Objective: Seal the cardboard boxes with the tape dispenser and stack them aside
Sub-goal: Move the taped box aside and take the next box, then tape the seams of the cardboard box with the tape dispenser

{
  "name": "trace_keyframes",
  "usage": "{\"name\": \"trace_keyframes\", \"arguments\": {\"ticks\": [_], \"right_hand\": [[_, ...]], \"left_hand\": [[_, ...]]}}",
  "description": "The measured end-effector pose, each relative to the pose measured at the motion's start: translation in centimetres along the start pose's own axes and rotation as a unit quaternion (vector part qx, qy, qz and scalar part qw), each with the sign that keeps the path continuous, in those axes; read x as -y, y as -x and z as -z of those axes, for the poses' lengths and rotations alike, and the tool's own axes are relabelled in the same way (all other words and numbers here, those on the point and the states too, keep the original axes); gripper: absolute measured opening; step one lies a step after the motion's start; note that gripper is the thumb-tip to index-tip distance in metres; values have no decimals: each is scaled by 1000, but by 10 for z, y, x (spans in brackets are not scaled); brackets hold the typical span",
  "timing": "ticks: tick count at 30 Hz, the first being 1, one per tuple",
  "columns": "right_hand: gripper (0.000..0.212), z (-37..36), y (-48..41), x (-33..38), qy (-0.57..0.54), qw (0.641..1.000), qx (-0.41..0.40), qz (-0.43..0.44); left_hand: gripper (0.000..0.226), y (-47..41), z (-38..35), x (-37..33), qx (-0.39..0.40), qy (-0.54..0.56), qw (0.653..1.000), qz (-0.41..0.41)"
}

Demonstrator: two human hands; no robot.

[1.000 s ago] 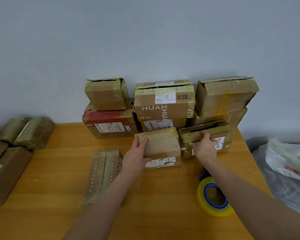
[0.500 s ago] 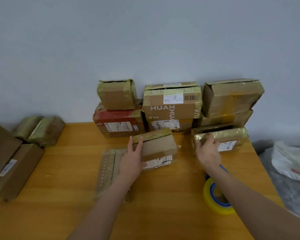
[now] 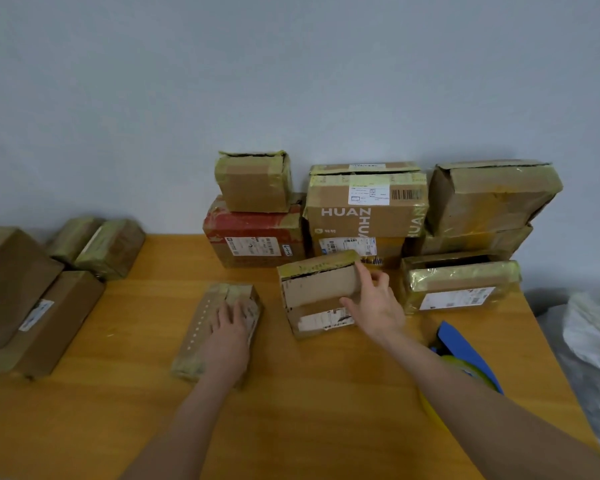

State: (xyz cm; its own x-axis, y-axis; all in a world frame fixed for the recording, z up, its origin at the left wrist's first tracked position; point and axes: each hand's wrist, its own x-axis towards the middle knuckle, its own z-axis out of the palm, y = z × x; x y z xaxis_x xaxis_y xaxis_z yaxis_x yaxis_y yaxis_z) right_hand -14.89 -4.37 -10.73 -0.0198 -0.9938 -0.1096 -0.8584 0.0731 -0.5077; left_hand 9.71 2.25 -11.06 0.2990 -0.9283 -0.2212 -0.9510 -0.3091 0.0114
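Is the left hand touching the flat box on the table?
Touching. The head view shows the left hand resting on top of the flat box, with no gap.

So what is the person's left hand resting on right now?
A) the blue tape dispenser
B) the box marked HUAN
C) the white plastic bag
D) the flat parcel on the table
D: the left hand lies on the flat parcel, well away from the tape dispenser across the table.
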Motion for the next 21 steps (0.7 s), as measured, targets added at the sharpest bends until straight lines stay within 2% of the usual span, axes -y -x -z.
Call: {"name": "trace_keyframes", "arguments": {"ticks": [2, 4, 7, 13, 14, 16, 18, 19, 21], "right_hand": [[80, -1, -3, 1, -7, 1000, -1, -13], [82, -3, -2, 2, -27, 999, -10, -36], [81, -2, -1, -3, -51, 996, -32, -61], [76, 25, -4, -19, -102, 994, -31, 9], [70, 29, -3, -22, -96, 994, -55, 11], [50, 39, 1, -30, -92, 988, -123, 0], [33, 53, 2, -49, -104, 976, -190, -37], [29, 61, 2, -61, -118, 967, -213, -71], [32, 79, -1, -92, -168, 941, -240, -172]], "left_hand": [[58, -6, 11, -14, -71, 96, 993, -12], [53, -7, 17, -41, -125, 199, 971, -37], [68, -9, 18, -80, -94, 311, 944, -55], [82, -36, 24, -115, -18, 359, 929, -87], [83, -36, 25, -120, -27, 355, 932, -74], [77, -27, 28, -132, -114, 325, 937, -53], [63, -14, 31, -149, -204, 304, 926, -96], [55, -7, 33, -162, -214, 301, 920, -130], [47, 3, 33, -192, -157, 308, 921, -182]]}}
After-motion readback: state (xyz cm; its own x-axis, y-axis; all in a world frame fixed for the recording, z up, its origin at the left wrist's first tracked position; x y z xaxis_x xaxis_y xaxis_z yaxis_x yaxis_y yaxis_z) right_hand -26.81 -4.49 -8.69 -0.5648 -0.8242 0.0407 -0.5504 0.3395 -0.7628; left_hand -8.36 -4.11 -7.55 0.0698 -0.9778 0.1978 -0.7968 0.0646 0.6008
